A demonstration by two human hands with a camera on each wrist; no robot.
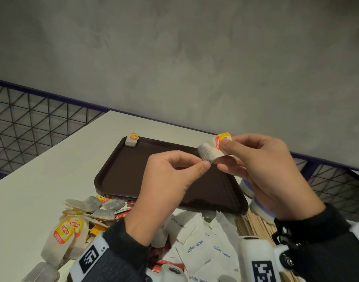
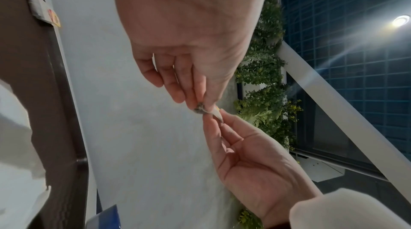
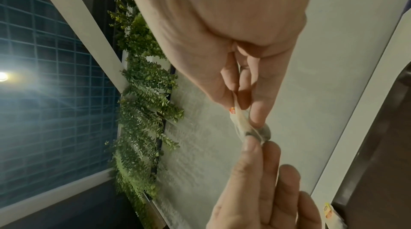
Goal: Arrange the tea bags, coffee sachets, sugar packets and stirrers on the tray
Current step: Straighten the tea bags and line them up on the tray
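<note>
A dark brown tray (image 1: pixel 134 176) lies on the white table. One tea bag (image 1: pixel 132 140) with a yellow tag sits in its far left corner; it also shows as a tea bag (image 2: pixel 44 13) in the left wrist view. Above the tray, both hands hold a second tea bag (image 1: pixel 210 152). My right hand (image 1: pixel 223 154) pinches its yellow-red tag and upper part. My left hand (image 1: pixel 203 162) pinches the lower corner where the string runs. The wrist views show the same tea bag (image 2: pixel 201 109) (image 3: pixel 244 125) held between both hands' fingertips.
Near the table's front edge lie a heap of tea bags (image 1: pixel 73 226), red coffee sachets (image 1: pixel 123 210), white sugar packets (image 1: pixel 197 241) and wooden stirrers (image 1: pixel 254 224). Blue-and-white cups (image 1: pixel 247 188) stand right of the tray. A wire mesh railing (image 1: pixel 32 123) borders the table.
</note>
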